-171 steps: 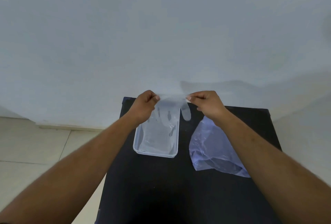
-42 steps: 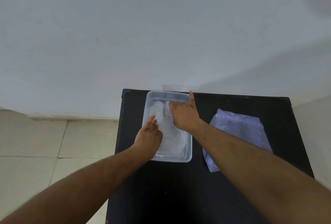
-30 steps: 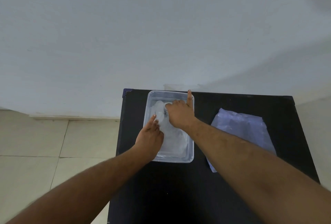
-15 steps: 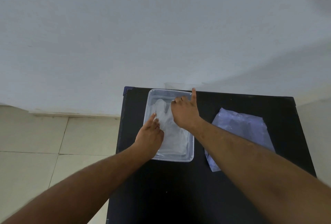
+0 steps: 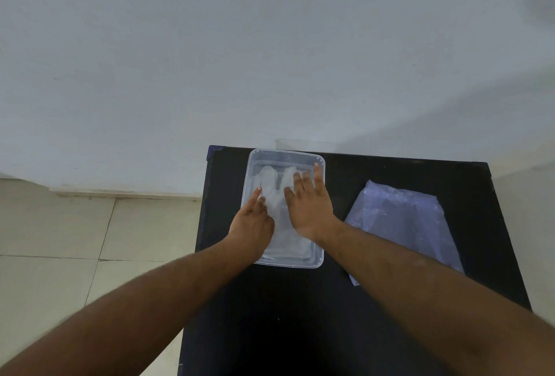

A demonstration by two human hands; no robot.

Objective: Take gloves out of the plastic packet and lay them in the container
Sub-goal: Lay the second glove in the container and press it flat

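A clear rectangular plastic container (image 5: 286,154) sits at the far left of a black table (image 5: 300,315). A translucent glove (image 5: 271,180) lies flat inside it, fingers pointing toward the wall. My left hand (image 5: 250,224) rests on the glove's near left part, fingers loosely extended. My right hand (image 5: 309,204) lies flat on the glove's right side with its fingers spread, holding nothing. The bluish plastic packet (image 5: 402,219) lies flat on the table to the right of the container, partly under my right forearm.
A pale wall rises directly behind the table's far edge. Beige floor tiles (image 5: 60,240) lie to the left, below the table's left edge. The near half of the black tabletop is dark and bare.
Earlier both hands held the glove up by its cuff above the container. Now the glove lies inside, and my right hand has flattened and slid back toward me across it.
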